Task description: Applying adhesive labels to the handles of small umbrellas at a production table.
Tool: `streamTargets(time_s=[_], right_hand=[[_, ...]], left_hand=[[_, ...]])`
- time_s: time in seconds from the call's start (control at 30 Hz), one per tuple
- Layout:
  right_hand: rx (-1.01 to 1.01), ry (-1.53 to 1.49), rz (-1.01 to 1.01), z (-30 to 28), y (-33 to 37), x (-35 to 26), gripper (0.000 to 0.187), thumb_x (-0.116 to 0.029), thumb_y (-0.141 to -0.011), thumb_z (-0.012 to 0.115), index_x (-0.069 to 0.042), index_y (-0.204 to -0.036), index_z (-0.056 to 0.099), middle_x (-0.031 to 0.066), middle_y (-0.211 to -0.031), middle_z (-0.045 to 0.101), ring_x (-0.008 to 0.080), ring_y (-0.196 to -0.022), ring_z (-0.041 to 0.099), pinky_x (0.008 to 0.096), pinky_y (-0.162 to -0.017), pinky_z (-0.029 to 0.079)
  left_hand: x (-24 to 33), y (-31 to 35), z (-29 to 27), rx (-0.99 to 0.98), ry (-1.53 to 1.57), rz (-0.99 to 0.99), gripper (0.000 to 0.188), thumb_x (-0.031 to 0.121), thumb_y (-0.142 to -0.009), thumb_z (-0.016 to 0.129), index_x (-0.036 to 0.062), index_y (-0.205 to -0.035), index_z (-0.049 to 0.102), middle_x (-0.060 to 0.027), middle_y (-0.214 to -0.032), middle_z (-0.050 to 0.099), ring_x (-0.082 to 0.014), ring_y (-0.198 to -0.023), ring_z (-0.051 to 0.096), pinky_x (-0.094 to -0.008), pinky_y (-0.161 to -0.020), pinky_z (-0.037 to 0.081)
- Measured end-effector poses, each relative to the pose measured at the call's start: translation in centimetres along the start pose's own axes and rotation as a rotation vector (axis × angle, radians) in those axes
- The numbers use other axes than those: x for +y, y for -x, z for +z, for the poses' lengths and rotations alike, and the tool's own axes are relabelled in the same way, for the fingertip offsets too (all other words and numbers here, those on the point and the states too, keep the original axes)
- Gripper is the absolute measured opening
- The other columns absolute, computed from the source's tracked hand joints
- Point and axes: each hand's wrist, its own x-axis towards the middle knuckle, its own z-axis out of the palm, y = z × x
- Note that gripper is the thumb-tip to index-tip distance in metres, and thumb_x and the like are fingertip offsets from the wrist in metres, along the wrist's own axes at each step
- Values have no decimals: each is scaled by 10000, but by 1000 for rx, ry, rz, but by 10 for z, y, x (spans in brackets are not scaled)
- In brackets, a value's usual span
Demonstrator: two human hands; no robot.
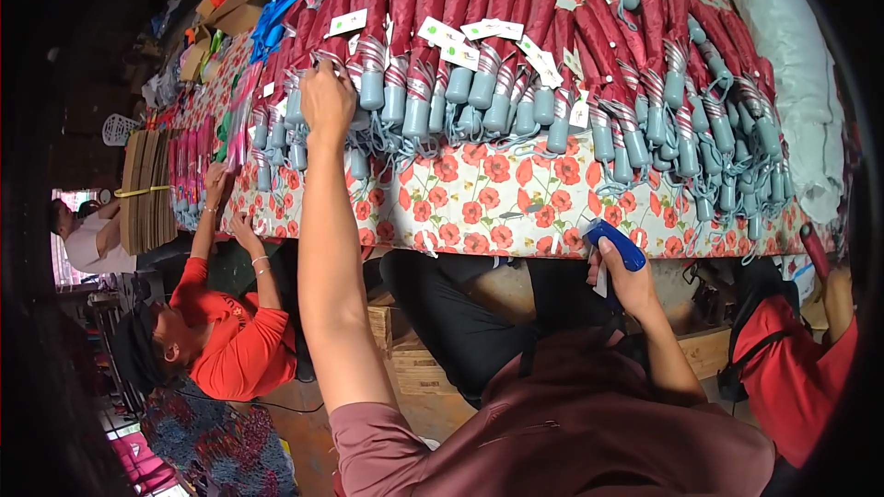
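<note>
My left hand reaches far forward into a long row of folded maroon umbrellas with grey handles. Its fingers curl over one umbrella at the left part of the row; the fingertips are partly hidden. White paper tags hang from or lie on several umbrellas. Close to the table's near edge, my right hand is wrapped around a blue handheld tool, its exact kind unclear. Something white shows below those fingers.
A flowered cloth covers the table. A large pale plastic-wrapped bundle lies at the right. At the left, a person in red has hands by pink umbrellas and stacked cardboard. Another person's red sleeve is at the right.
</note>
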Motion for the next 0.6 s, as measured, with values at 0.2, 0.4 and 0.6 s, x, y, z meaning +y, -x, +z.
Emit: streamTargets(time_s=[0.2,0.4,0.6], right_hand=[[18,2,2,0,-1,7,290,-231,-1057,590,31,-1013,707,54,-763,647,148,-635,621,267,-629,516],[-30,2,-34,7,-3,9,257,-205,-1038,623,30,-1064,724,58,-780,671,134,-642,620,256,-637,516],[-29,97,-22,9,7,-4,204,-132,-991,689,22,-1116,734,58,-795,702,114,-671,631,237,-649,508]], left_hand=[[39,47,-49,305,678,-520,279,129,-969,554,-37,-1175,642,-176,-915,762,-306,-798,696,-403,-760,564],[95,169,-83,-44,2016,-987,533,-138,-905,509,-110,-1425,398,-286,-1322,623,-254,-1003,661,-306,-904,567],[153,242,-124,-299,2011,-902,467,-61,-1003,538,-133,-1441,395,-335,-1362,603,-372,-1175,689,-404,-1001,591]])
